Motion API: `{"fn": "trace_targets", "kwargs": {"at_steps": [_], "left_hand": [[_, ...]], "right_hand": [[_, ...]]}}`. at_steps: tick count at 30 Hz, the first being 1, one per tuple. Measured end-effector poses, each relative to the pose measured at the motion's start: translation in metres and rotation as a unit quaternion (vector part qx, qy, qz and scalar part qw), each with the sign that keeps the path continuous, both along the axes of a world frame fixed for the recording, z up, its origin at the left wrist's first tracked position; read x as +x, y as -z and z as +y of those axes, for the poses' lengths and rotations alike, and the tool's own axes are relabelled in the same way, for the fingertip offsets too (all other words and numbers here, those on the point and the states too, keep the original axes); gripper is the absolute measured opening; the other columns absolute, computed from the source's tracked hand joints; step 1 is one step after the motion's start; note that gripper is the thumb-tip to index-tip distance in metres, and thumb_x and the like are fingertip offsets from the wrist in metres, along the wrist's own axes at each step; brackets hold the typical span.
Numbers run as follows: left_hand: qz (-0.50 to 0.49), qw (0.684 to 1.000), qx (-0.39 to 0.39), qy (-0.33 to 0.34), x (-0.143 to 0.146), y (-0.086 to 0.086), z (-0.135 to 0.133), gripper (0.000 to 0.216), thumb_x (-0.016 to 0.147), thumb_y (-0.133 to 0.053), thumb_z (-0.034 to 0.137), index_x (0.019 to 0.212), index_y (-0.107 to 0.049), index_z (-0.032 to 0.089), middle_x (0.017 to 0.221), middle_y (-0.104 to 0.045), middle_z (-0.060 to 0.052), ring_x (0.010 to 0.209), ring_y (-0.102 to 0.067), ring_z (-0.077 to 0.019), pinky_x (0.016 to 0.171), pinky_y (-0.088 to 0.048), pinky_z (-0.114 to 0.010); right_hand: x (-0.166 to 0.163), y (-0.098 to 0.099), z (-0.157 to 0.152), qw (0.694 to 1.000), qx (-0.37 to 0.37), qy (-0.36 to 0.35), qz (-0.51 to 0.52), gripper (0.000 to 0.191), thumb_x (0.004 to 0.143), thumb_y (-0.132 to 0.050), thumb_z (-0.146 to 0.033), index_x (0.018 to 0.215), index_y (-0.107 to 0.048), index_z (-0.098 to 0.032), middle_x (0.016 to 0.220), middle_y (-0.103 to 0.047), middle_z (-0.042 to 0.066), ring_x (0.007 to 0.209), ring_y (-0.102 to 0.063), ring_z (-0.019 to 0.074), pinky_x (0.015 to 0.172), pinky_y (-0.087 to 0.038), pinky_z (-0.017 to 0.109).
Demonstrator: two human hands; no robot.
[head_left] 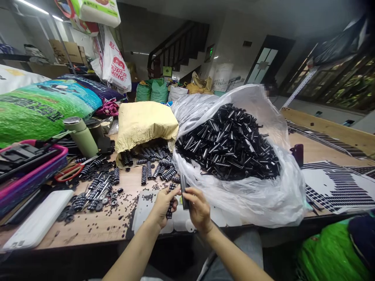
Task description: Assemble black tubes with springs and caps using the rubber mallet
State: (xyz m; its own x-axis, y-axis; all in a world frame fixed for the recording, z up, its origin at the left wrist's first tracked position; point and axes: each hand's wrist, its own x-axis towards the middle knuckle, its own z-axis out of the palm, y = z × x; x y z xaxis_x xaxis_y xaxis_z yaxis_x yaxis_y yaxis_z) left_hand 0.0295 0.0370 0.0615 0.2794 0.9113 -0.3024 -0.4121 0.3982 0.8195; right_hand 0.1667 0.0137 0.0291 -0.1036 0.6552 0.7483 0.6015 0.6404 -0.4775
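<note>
My left hand (163, 206) is closed around a black-and-white patterned cylinder (169, 212), which stands roughly upright in the fingers. Between the thumb and fingers of my right hand (199, 208) is a glossy black tube (184, 193), also upright and close beside the left fingertips. Under both hands lies a pale plastic sheet (140, 218) at the table's front edge. Just behind, a clear plastic bag (240, 203) gapes toward me, heaped with black tubes (225, 144). More patterned cylinders (158, 156) spill from a yellow sack (146, 119). My fingers hide parts of both held pieces.
Small dark rings (108, 216) are scattered over the table at left, near screwdriver-like rods, black caps and red-handled scissors (68, 173). A white phone-like case (39, 218), a pink-rimmed basket (58, 150) and a green flask (82, 138) stand left. Patterned sticker sheets (340, 187) lie right.
</note>
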Motion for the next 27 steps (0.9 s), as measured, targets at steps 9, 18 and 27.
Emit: {"fn": "trace_targets", "kwargs": {"at_steps": [9,18,27], "left_hand": [[0.092,0.995,0.040,-0.010,-0.017,0.002,-0.008,0.033,0.060,-0.069,0.035,0.073,-0.047,0.015,0.041,-0.041,0.009,0.032,-0.033,-0.0026,0.031,-0.021,-0.013],[0.010,0.998,0.067,-0.002,-0.022,-0.002,-0.016,0.045,0.073,-0.050,0.051,0.104,-0.048,0.018,0.053,-0.045,0.007,0.030,-0.033,-0.0024,0.028,-0.022,-0.013],[-0.023,0.999,0.017,-0.037,-0.013,-0.007,-0.025,0.036,0.071,-0.056,0.042,0.090,-0.056,0.012,0.050,-0.050,0.004,0.036,-0.049,-0.0089,0.034,-0.037,-0.018]], "right_hand": [[-0.002,-0.037,-0.010,0.961,-0.165,-0.070,-0.212,0.085,0.061,-0.066,-0.037,0.133,-0.026,-0.020,0.141,-0.019,0.012,0.128,-0.020,0.0300,0.101,-0.028,0.048],[-0.008,-0.032,-0.013,0.969,-0.203,-0.060,-0.126,0.106,0.052,-0.071,-0.046,0.135,-0.012,-0.016,0.135,-0.028,0.016,0.126,-0.026,0.0288,0.102,-0.028,0.044],[-0.018,-0.041,-0.021,0.966,-0.190,-0.158,-0.079,0.114,0.045,-0.074,-0.053,0.133,-0.012,-0.017,0.137,-0.025,0.015,0.128,-0.025,0.0275,0.106,-0.023,0.042]]}}
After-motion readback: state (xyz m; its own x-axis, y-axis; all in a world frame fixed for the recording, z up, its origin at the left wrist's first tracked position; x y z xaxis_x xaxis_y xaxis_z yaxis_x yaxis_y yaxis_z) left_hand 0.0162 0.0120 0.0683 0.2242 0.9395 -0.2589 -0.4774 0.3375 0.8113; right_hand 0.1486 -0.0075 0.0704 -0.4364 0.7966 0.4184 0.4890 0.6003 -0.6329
